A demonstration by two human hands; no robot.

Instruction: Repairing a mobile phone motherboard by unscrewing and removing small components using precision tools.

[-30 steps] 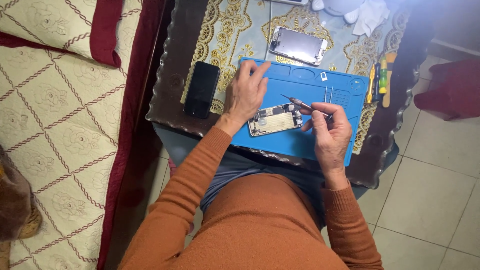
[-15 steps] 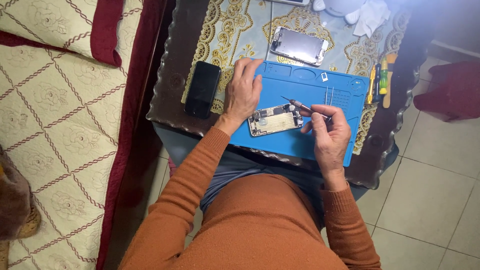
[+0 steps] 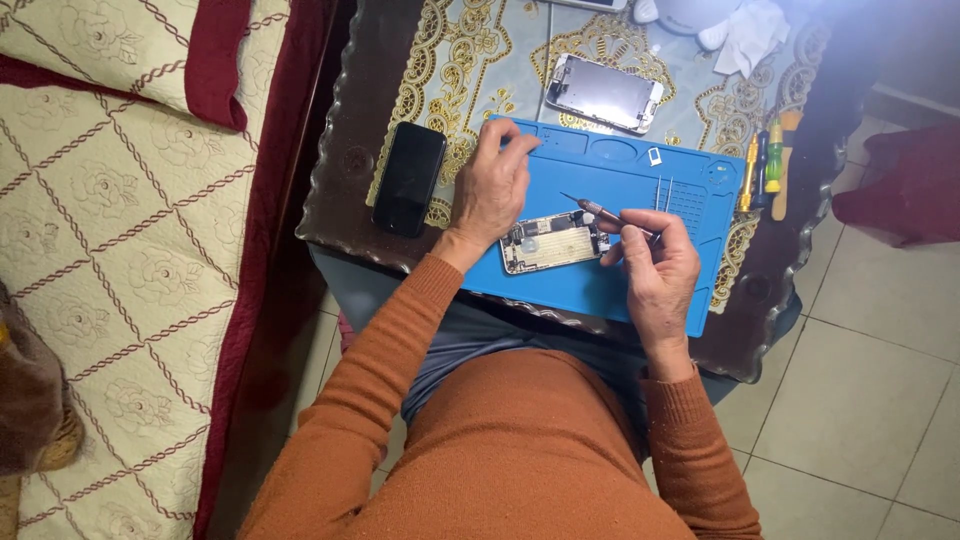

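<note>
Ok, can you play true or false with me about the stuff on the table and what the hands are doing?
1. The right hand holds a thin screwdriver. True.
2. The opened phone lies on a red mat. False: the mat is blue.
3. The black phone lies on the blue mat. False: it lies beside it, on the table.
4. The left hand rests beside the opened phone. True.
5. A detached screen lies beyond the mat. True.

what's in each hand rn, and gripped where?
Right hand holds a thin screwdriver by its handle end, tip free above the opened phone. Left hand holds nothing; it rests on the blue mat beside the phone.
</note>
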